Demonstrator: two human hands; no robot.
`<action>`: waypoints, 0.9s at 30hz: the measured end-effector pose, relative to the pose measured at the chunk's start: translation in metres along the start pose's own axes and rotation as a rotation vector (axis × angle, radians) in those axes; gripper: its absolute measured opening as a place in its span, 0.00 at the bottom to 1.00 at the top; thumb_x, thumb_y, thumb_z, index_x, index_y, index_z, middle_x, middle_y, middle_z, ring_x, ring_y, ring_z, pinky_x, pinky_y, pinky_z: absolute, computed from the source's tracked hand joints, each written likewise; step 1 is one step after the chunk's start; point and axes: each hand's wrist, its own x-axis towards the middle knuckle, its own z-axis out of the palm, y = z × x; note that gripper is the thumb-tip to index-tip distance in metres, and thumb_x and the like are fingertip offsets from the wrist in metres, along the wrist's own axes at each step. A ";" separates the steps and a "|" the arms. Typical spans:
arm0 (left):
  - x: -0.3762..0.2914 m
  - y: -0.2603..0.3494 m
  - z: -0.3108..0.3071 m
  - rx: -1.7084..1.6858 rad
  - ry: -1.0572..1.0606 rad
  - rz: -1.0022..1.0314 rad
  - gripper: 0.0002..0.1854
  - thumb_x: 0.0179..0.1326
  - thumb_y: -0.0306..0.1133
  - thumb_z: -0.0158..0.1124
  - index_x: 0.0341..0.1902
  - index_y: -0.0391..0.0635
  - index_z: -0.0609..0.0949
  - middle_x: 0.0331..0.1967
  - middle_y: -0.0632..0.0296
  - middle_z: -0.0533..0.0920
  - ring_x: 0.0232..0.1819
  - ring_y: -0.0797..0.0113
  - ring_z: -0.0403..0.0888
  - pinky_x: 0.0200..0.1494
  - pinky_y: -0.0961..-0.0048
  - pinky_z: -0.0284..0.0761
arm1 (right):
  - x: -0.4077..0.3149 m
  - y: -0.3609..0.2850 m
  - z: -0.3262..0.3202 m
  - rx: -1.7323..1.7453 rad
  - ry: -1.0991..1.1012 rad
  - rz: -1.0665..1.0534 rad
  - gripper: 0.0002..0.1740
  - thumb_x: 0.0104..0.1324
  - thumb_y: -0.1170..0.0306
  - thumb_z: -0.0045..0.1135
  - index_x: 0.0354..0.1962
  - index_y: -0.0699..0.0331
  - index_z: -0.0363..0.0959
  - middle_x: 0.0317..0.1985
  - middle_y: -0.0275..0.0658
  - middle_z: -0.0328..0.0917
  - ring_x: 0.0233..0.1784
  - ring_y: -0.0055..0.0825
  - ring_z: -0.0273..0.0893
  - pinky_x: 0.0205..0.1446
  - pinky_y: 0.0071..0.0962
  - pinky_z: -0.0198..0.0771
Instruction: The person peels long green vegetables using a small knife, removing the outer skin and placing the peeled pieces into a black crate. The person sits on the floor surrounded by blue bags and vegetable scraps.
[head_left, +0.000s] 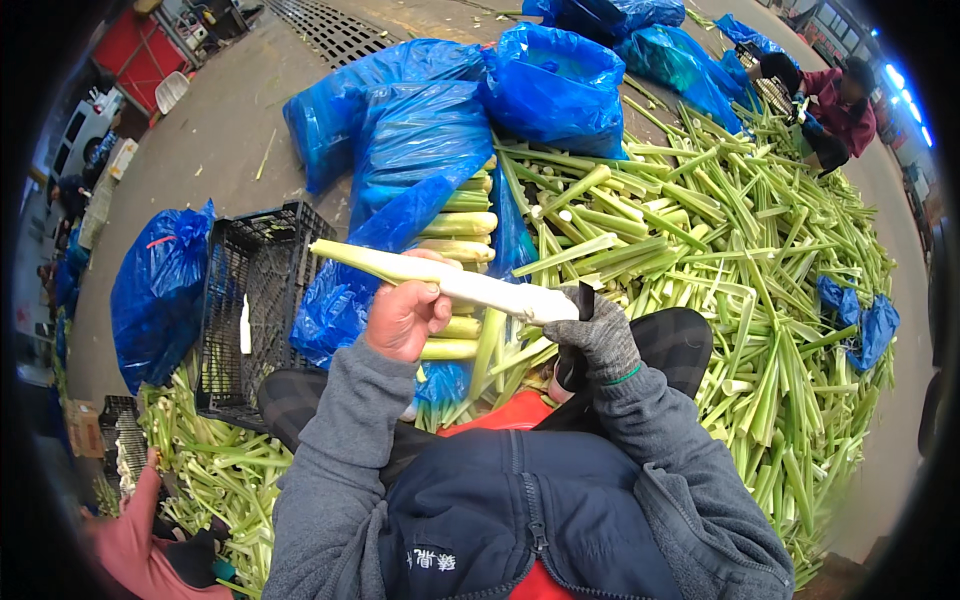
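A long stem (480, 289), peeled white with a pale green tip, lies across the view in front of my body. My left hand (409, 311), bare, is closed around its greener part. At its thick right end is my right hand (600, 337) in a grey knitted glove, gripping a dark tool (586, 301) whose full shape is hidden. Whether the right hand also grips the stem itself, I cannot tell. Below the stem, unpeeled green stalks (459, 225) stick out of an opened blue plastic bag (420, 157). A peeled white piece (245, 326) lies in a black plastic crate (296, 217) at the left.
A large heap of green leaf sheaths (757, 300) covers the ground at right, with more (240, 472) at lower left. Full blue bags (555, 90) stand ahead, another (161, 292) beside the crate. One person (832, 112) sits far right, another (142, 540) lower left.
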 end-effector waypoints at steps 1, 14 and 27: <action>0.002 -0.003 -0.007 -0.022 -0.003 -0.003 0.19 0.52 0.21 0.53 0.51 0.40 0.74 0.40 0.55 0.81 0.25 0.72 0.76 0.20 0.78 0.70 | -0.002 -0.003 0.003 0.097 -0.025 0.069 0.28 0.47 0.75 0.71 0.48 0.71 0.75 0.33 0.35 0.80 0.26 0.20 0.74 0.28 0.18 0.71; 0.019 -0.016 -0.023 0.047 0.087 0.044 0.16 0.50 0.19 0.52 0.45 0.42 0.74 0.32 0.59 0.76 0.27 0.69 0.73 0.29 0.72 0.71 | -0.008 0.026 0.027 0.624 -0.162 0.492 0.36 0.63 0.47 0.54 0.44 0.79 0.70 0.19 0.51 0.77 0.14 0.36 0.75 0.14 0.30 0.70; 0.015 -0.013 -0.009 0.134 0.224 0.013 0.13 0.50 0.21 0.50 0.39 0.37 0.78 0.31 0.57 0.82 0.24 0.75 0.76 0.21 0.76 0.74 | -0.001 0.014 0.025 0.249 0.079 0.207 0.21 0.61 0.67 0.63 0.48 0.71 0.74 0.32 0.37 0.79 0.28 0.24 0.76 0.34 0.25 0.74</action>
